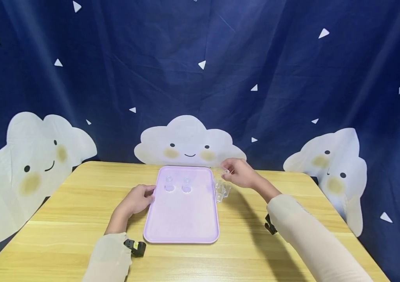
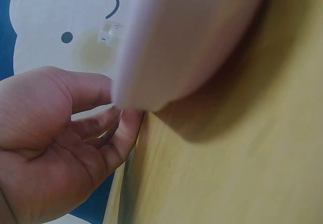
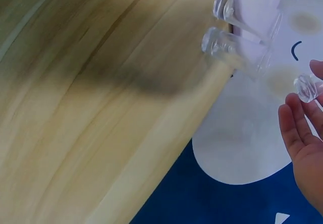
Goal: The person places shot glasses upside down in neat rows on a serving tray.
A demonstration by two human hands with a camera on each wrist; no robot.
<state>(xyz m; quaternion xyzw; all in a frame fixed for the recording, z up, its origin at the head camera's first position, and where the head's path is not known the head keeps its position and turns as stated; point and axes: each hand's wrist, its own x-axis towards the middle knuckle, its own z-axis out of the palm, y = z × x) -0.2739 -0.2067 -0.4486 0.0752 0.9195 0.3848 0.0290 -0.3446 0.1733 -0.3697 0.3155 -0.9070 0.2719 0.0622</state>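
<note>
A lilac tray (image 1: 182,219) lies on the table, and my left hand (image 1: 138,199) holds its left rim between thumb and fingers (image 2: 126,133). Two small clear glasses (image 1: 187,186) stand side by side on the tray's far half; they appear upside down. Raised over the far right corner, my right hand (image 1: 240,172) pinches another clear glass (image 3: 305,88) by the fingertips, its thick base pointing down. Below that hand, several more clear glasses (image 1: 219,194) stand close together on the table, right beside the tray. The right wrist view cuts off part of the hand.
The wooden table (image 1: 256,254) ends just beyond the tray. Behind it hangs a dark blue curtain (image 1: 171,70) printed with white clouds and triangles. A black wrist device (image 1: 136,248) sits on my left sleeve, another (image 1: 270,226) on my right.
</note>
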